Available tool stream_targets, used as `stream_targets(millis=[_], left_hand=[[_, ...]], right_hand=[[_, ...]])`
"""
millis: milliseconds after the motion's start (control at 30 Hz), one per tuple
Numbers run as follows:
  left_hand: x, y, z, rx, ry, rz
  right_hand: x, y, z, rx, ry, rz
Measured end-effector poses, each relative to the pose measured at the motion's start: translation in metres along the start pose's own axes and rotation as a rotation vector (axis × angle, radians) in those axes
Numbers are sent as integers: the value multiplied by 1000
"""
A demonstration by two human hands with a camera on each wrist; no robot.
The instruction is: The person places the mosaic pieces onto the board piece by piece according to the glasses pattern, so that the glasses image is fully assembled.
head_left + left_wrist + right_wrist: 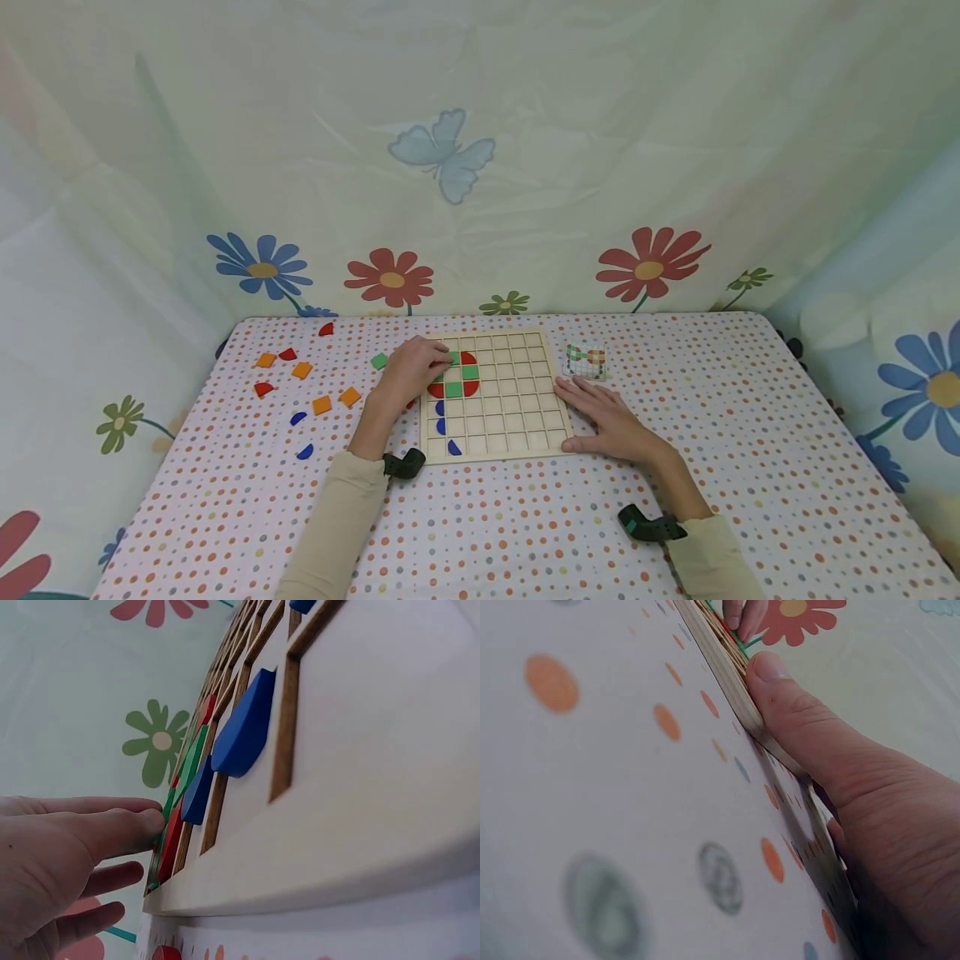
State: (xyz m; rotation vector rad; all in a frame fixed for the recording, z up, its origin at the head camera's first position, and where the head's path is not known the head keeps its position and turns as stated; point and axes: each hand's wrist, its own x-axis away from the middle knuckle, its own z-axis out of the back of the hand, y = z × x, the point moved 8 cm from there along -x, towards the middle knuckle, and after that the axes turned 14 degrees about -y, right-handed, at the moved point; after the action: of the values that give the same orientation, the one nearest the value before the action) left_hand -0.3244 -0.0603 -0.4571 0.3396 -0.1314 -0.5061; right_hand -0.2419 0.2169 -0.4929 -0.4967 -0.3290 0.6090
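head cam, l hand [410, 365], touching green sq [455, 358]

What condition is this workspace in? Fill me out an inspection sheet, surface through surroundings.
Surface: dotted tablecloth.
Job's things: wooden grid board bearing coloured pieces; picture card to its right; loose orange squares, red wedges, blue half-rounds and a green square to its left.
Clutter: nothing seen besides the loose pieces.
Hands: left hand reaches over the board to a green piece; right hand rests at the board's right edge; a black device on each wrist.
Cables: nothing seen.
Surroundings: backdrop printed with flowers and a butterfly.
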Motion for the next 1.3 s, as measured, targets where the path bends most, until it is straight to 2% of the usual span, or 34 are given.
stream_targets(millis=[300, 400, 567, 667, 767, 933, 1100, 1300], left_hand=[[1, 3, -2, -22, -31, -11], [1, 2, -1, -56, -40, -8], [7, -1, 9, -69, -40, 21], [20, -6, 24, 4, -20, 78], [39, -15, 36, 61, 14, 136], [75, -44, 41, 113, 31, 198], [105, -74, 38, 87, -16, 216], [124, -99, 40, 87, -98, 261]], right_hand=[[2, 2, -1, 0, -6, -7], [2, 3, -1, -3, -9, -17], [1, 2, -1, 1, -9, -19], [-1, 1, -2, 3, -13, -14], [-2, 0, -2, -2, -13, -11], [-1, 0, -1, 2, -17, -17], [0, 0, 1, -1, -26, -33], [-1, 0, 1, 4, -20, -21]])
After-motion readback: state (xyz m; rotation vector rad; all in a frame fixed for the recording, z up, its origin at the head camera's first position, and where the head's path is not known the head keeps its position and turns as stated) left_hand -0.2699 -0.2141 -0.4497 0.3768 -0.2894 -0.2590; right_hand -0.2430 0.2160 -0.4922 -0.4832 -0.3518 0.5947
